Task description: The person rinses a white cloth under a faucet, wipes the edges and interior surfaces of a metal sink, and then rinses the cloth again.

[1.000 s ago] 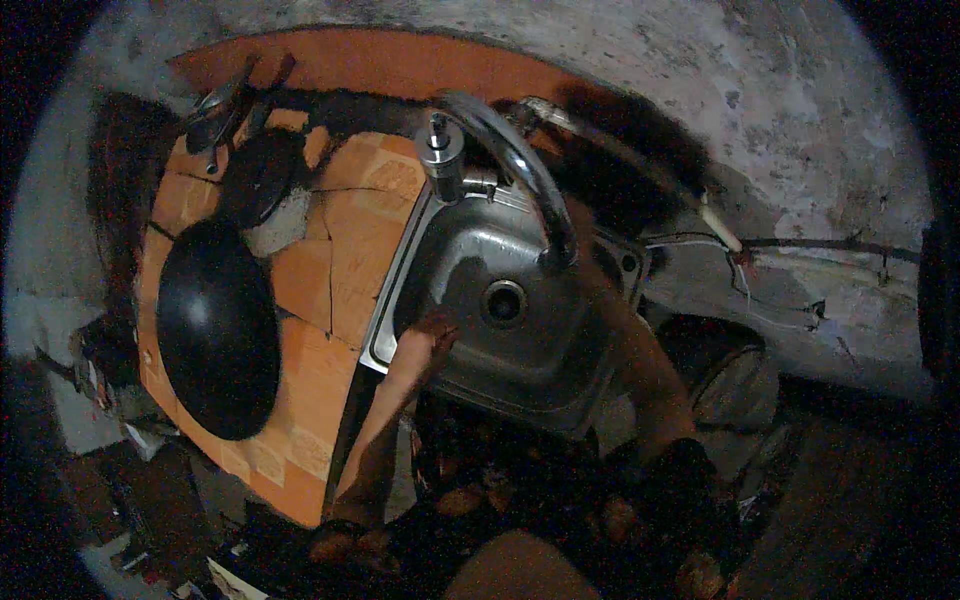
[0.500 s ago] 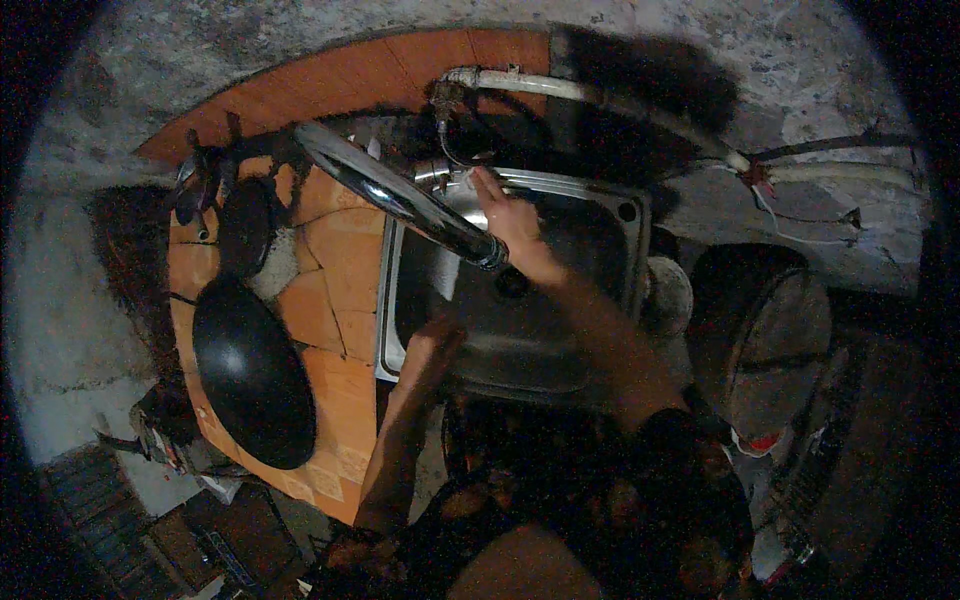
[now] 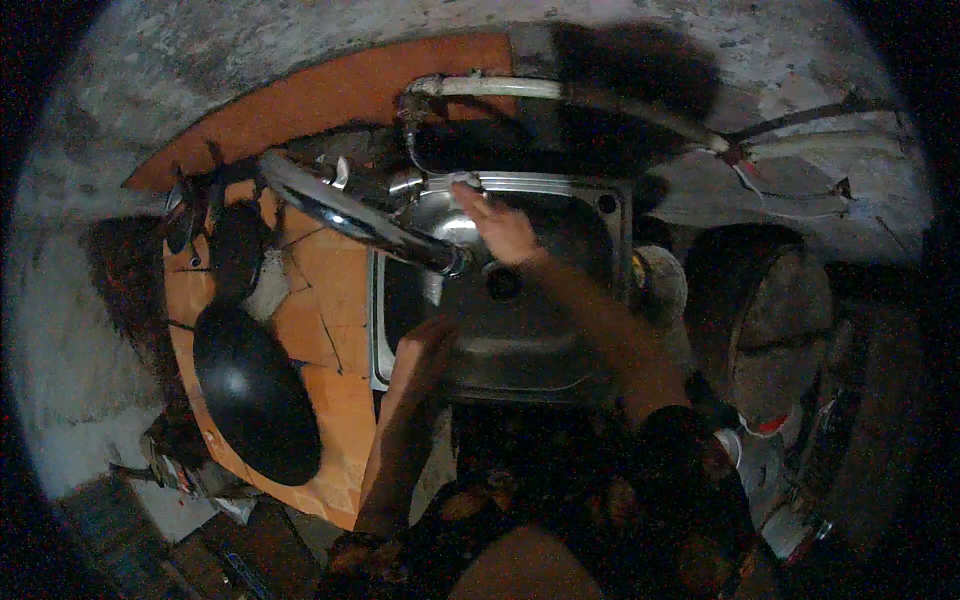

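Note:
My right hand [image 3: 505, 232] reaches over the steel sink [image 3: 625, 280], its fingers stretched out toward a small metal fitting [image 3: 464, 182] at the back rim. Whether the fingertips touch that fitting is hard to make out. A thick chrome faucet spout [image 3: 350, 215] arches in from the back left, its end beside my right hand. Low over the sink's front left part is my left hand [image 3: 424, 345], fingers curled and in shadow; anything inside them is hidden. A dark drain hole [image 3: 503, 283] shows in the basin below my right wrist.
A black wok [image 3: 250, 390] rests on the orange tiled counter [image 3: 335, 400] at left, with a dark pan [image 3: 238, 245] behind it. Right of the sink stand a pale container [image 3: 662, 285] and a large dark round vessel [image 3: 780, 320]. A white pipe [image 3: 500, 87] runs along the wall.
The view has shifted slightly, moving sink and faucet left in the picture. My right hand stays stretched toward the back rim, a little lower. My left hand has hardly moved.

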A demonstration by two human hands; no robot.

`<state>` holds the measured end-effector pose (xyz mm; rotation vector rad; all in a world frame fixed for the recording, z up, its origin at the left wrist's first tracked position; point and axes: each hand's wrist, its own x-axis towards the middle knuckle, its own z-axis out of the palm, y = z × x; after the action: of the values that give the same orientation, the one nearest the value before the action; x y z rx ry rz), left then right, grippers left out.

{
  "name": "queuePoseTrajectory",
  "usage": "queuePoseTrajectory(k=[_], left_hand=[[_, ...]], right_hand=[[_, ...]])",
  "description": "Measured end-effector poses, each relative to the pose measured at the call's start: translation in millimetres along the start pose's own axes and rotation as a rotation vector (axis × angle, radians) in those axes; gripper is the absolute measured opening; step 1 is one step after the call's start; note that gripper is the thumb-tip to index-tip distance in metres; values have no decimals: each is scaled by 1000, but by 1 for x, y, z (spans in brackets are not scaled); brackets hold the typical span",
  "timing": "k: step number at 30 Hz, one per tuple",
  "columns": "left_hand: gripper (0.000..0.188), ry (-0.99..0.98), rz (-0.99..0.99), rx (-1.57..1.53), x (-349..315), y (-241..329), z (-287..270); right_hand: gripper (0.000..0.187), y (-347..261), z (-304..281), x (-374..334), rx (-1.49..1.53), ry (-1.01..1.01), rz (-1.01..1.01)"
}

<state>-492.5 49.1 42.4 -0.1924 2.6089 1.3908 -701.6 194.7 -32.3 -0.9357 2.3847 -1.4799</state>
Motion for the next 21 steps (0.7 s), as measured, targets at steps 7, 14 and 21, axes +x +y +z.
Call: queuePoseTrajectory(k=[7,14,21], left_hand=[[15,-50,34,178,5,24,2],[15,-61,85,260,7,20,-4],[28,321,33,-638,57,27,37]], right_hand=[[42,-2,17,22,-260,-55,-22],[29,-14,-51,-30,-486,384,282],[13,-27,-35,-45,121,95,-30]])
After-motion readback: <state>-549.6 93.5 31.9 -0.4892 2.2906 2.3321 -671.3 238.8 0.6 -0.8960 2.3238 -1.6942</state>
